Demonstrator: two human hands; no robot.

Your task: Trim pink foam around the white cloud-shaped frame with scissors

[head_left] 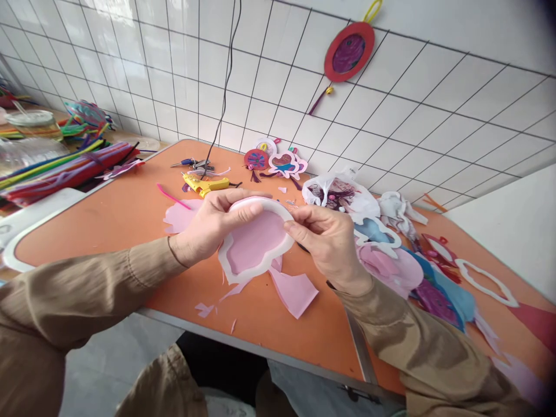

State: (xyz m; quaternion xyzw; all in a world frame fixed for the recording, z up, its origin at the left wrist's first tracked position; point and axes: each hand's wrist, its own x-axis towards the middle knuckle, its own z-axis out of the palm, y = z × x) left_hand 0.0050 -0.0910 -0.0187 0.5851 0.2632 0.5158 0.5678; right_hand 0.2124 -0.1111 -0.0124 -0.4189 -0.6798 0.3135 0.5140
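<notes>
Both my hands hold one craft piece over the orange table (130,220): a white cloud-shaped foam frame with a pink sheet (256,240) inside it. My left hand (208,226) grips its upper left edge, thumb on top. My right hand (330,243) pinches its right rim with thumb and fingers. A loose pink paper offcut (295,292) lies just below the piece, with small pink scraps around it.
A yellow glue gun (206,184) and pliers (193,163) lie behind my hands, with finished ornaments (282,163) near the tiled wall. Foam frames, a plastic bag (339,194) and coloured sheets pile at the right. Pipe cleaners (61,168) lie at the left. A red ornament (348,51) hangs on the wall.
</notes>
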